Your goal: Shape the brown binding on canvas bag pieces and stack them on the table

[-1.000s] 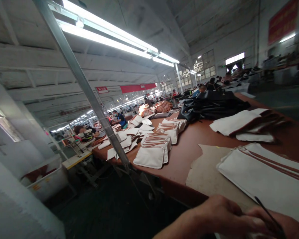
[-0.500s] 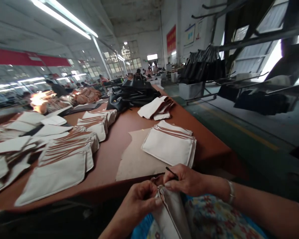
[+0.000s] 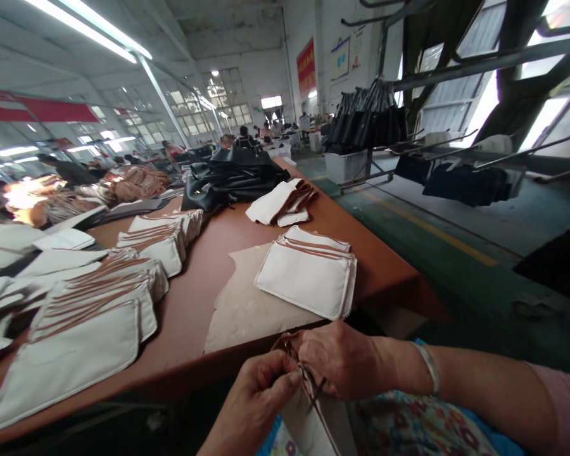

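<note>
Held low in front of the lap, below the near edge of the long reddish-brown desk: a cream canvas pouch with brown trim, standing roughly upright with its top edge between both hands. Left hand closed in a pinch on the upper left corner of the pouch, thumb and fingertips pressed together on the brown edging. Right hand curled shut over the top right of the pouch, with a thin dark tool gripped in the fingers and slanting down against the fabric; tip of the tool too small to make out. Silver bangle on the right wrist. Floral blue cloth on the lap behind the pouch.

On the desk just beyond the hands: a flat sheet of tan paper or card, and lying partly on it a neat stack of cream pouches with brown stripes. Further back, near the right edge, a smaller loose pile of cream pieces with brown lining. To the left, overlapping rows of the same cream pouches fanned along the desk. At the far end, a heap of black bags. More dark bags hanging from a metal rack across the green aisle floor. Other people at work in the distance, blurred.
</note>
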`<state>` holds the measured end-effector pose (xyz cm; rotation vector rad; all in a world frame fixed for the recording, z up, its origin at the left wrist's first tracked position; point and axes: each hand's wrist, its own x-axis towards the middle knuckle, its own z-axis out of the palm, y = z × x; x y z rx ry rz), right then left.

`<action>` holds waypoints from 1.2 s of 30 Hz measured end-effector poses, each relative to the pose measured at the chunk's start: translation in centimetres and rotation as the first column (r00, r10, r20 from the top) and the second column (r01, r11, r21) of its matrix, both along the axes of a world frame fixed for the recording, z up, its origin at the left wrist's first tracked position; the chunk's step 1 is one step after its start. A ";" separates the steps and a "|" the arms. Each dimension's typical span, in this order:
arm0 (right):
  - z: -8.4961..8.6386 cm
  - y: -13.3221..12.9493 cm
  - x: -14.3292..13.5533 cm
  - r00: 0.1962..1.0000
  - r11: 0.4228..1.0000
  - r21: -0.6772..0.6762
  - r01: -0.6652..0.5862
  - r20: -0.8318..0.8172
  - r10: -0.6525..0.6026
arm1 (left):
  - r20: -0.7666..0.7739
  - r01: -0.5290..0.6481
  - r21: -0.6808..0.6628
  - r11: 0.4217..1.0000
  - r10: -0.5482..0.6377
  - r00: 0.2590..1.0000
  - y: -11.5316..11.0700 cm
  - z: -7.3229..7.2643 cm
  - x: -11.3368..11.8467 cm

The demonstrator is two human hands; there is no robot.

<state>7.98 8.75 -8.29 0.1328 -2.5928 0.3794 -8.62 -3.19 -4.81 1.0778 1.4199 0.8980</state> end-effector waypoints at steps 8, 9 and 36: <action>1.9 1.4 0.4 0.889 0.237 -0.924 0.298 0.360 0.284 | -0.011 -0.051 0.044 0.998 0.052 0.999 -0.1 1.0 1.1; 2.2 1.4 0.6 0.887 0.155 -0.932 0.327 0.359 0.291 | -0.008 -0.066 0.043 0.997 0.067 0.998 -0.1 1.0 1.0; 2.7 -0.2 0.5 0.943 -0.039 -0.951 0.305 0.296 0.153 | 0.150 -0.168 -0.124 0.978 0.186 0.971 0.4 0.7 1.6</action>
